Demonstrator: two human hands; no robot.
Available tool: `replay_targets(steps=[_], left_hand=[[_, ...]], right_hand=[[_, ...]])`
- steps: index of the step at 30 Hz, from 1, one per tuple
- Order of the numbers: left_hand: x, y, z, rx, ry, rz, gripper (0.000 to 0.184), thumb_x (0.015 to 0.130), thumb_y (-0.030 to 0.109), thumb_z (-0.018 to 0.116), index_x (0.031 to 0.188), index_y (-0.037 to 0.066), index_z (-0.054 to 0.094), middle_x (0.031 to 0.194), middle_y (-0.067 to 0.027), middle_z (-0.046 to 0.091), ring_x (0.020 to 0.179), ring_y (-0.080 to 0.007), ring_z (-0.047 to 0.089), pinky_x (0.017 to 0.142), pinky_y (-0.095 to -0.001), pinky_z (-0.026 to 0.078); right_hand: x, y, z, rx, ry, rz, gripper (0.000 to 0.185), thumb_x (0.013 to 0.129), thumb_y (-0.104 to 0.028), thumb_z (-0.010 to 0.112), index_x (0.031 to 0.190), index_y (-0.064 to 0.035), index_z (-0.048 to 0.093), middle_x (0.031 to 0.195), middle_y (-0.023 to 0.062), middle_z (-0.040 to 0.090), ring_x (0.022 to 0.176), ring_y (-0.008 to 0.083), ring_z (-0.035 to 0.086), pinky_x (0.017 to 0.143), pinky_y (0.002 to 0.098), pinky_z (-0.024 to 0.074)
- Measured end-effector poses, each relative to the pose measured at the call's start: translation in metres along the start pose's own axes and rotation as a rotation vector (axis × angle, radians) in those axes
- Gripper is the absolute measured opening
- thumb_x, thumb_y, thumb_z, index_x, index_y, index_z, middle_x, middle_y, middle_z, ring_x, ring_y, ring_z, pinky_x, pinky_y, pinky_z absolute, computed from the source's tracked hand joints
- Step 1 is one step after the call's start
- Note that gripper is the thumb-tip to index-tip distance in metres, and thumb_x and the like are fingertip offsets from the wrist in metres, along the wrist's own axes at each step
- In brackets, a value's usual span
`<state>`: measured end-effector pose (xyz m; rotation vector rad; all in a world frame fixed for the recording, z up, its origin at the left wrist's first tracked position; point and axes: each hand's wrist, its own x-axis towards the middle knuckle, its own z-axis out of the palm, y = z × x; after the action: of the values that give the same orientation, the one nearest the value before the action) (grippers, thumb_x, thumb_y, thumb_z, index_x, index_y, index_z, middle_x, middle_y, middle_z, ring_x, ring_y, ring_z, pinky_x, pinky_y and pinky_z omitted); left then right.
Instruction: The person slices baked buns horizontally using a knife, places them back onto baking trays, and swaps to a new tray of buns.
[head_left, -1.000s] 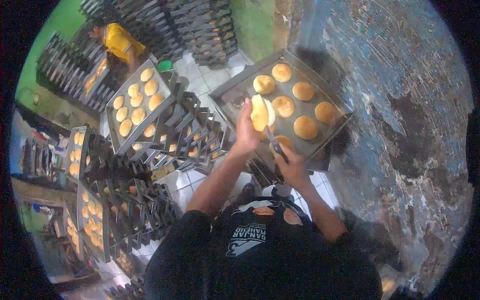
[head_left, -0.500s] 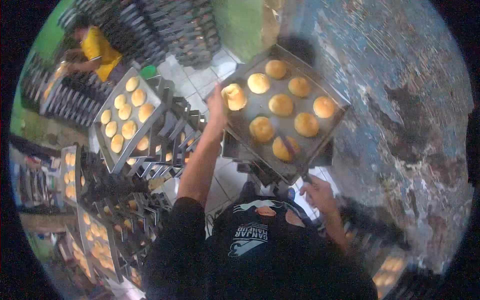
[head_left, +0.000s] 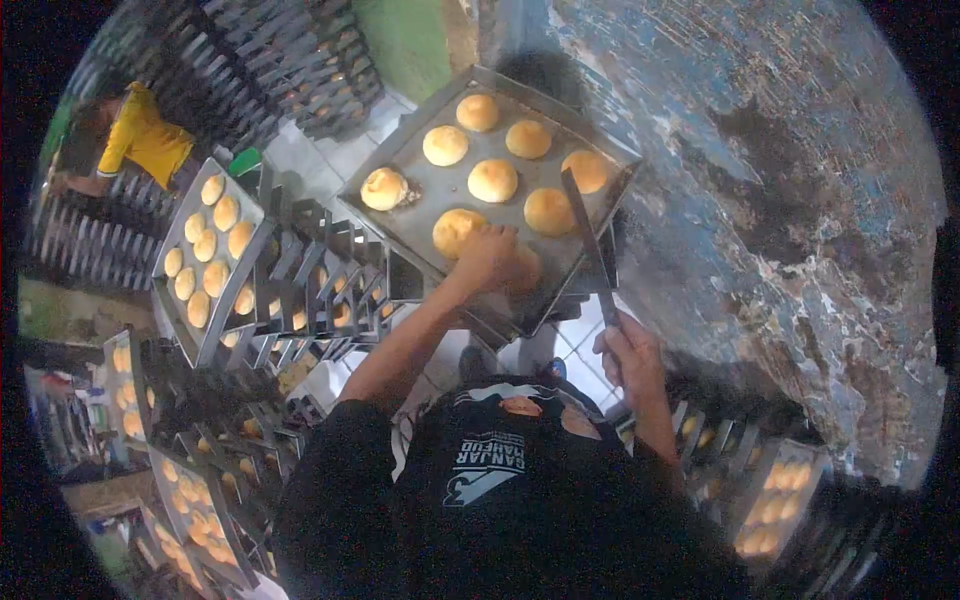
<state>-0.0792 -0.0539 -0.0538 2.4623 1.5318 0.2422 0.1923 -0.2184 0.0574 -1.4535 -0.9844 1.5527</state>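
A dark metal baking tray (head_left: pixel 415 222) with several round golden buns sits at the top centre. My left hand (head_left: pixel 485 262) reaches over its near corner, fingers curled on a bun (head_left: pixel 525 272) that it partly hides. Another bun (head_left: pixel 458 230) lies just beside these fingers. At the tray's left corner one bun (head_left: pixel 383 188) looks torn, with pale crumbs at its side. In my right hand (head_left: pixel 635 358) is the handle of a long, flat-bladed spatula (head_left: pixel 588 228). The blade slants up across the tray's right side, its tip by the right-hand bun (head_left: pixel 585 172).
Another tray of buns (head_left: pixel 238 280) tops a criss-cross stack of trays at left. More bun trays (head_left: pixel 190 510) stand at lower left and lower right (head_left: pixel 780 505). A peeling wall (head_left: pixel 760 200) rises close on the right. A person in a yellow shirt (head_left: pixel 150 140) is at upper left.
My left hand has gone from the tray's left rim to a near bun. The spatula blade has swung from over that near bun to the tray's right side. The view has shifted.
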Motion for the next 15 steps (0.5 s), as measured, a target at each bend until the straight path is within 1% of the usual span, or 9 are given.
replay_targets(steps=[2,3,6,8,9,11,12,14,15], left_hand=[[-0.013,0.007,-0.009,0.0,0.191,0.19,0.05,0.071,0.029,0.084,0.114,0.01,0.066,0.097,-0.0148,0.067,0.093,-0.0369,0.065,0.089,-0.0478,0.05],[-0.02,0.019,-0.019,0.018,0.188,0.189,0.05,0.071,0.029,0.084,0.114,0.01,0.066,0.097,-0.0148,0.067,0.093,-0.0369,0.065,0.089,-0.0478,0.05],[-0.035,0.042,-0.036,-0.257,0.068,-0.016,0.051,0.071,0.024,0.086,0.115,0.009,0.065,0.106,-0.0171,0.067,0.099,-0.0355,0.066,0.094,-0.0486,0.051],[-0.037,0.031,-0.022,-0.614,-0.071,-0.005,0.068,0.078,0.025,0.086,0.136,0.012,0.055,0.122,-0.0117,0.067,0.109,-0.031,0.066,0.095,-0.0436,0.054],[-0.038,0.031,-0.025,-0.603,-0.07,-0.019,0.068,0.078,0.025,0.086,0.136,0.012,0.055,0.122,-0.0117,0.067,0.109,-0.031,0.066,0.095,-0.0436,0.054],[-0.039,0.031,-0.03,-1.342,0.071,-0.237,0.058,0.085,0.022,0.081,0.134,0.008,0.054,0.131,-0.0126,0.063,0.117,-0.0241,0.064,0.096,-0.0411,0.056],[-0.04,0.038,-0.038,-1.329,0.083,-0.242,0.058,0.085,0.022,0.081,0.134,0.008,0.054,0.131,-0.0126,0.063,0.117,-0.0241,0.064,0.096,-0.0411,0.056],[-0.04,0.051,-0.054,-1.872,0.325,-0.225,0.064,0.087,0.028,0.081,0.138,0.008,0.049,0.127,-0.0071,0.065,0.117,-0.0231,0.065,0.098,-0.0389,0.056],[-0.044,0.055,-0.061,-1.905,0.366,-0.257,0.065,0.086,0.035,0.081,0.137,0.008,0.051,0.129,-0.0052,0.065,0.119,-0.0233,0.064,0.099,-0.0387,0.055]], right_hand=[[0.003,0.004,-0.012,-0.057,-0.02,-0.008,0.033,0.102,-0.016,0.057,0.133,-0.007,0.061,0.075,-0.0001,0.063,0.047,0.0047,0.045,0.04,0.0239,0.0353],[0.007,0.008,-0.018,-0.084,-0.053,0.005,0.033,0.101,-0.016,0.058,0.132,-0.0059,0.061,0.077,0.0,0.063,0.049,0.0047,0.047,0.041,0.0233,0.0369],[0.01,0.013,-0.024,-0.009,-0.144,-0.055,0.028,0.102,-0.014,0.056,0.125,0.0011,0.06,0.079,0.0034,0.063,0.048,0.0039,0.045,0.039,0.0206,0.0331],[0.017,0.012,-0.022,-0.006,-0.161,-0.061,0.025,0.103,-0.015,0.055,0.121,0.0003,0.062,0.076,0.0022,0.061,0.048,0.0044,0.044,0.04,0.0216,0.0341],[0.022,0.012,-0.02,-0.112,-0.169,-0.201,0.025,0.103,-0.016,0.054,0.12,0.0002,0.062,0.074,0.0015,0.06,0.048,0.0044,0.044,0.04,0.0223,0.0346],[0.025,0.004,-0.021,-0.227,-0.189,-0.285,0.029,0.103,-0.017,0.055,0.124,0.0005,0.063,0.073,0.0007,0.06,0.051,0.0048,0.047,0.045,0.0237,0.0391],[0.025,-0.004,-0.019,-0.22,-0.202,-0.294,0.029,0.103,-0.017,0.055,0.124,0.0005,0.063,0.073,0.0007,0.06,0.051,0.0048,0.047,0.045,0.0237,0.0391],[0.027,-0.014,-0.016,-0.265,-0.223,-0.282,0.039,0.098,-0.014,0.06,0.135,-0.0023,0.06,0.088,0.0077,0.073,0.077,0.0147,0.067,0.075,0.0316,0.0538],[0.032,-0.015,-0.01,-0.326,-0.195,-0.424,0.04,0.098,-0.013,0.061,0.136,-0.0008,0.059,0.09,0.0078,0.073,0.08,0.014,0.068,0.076,0.0302,0.054]])
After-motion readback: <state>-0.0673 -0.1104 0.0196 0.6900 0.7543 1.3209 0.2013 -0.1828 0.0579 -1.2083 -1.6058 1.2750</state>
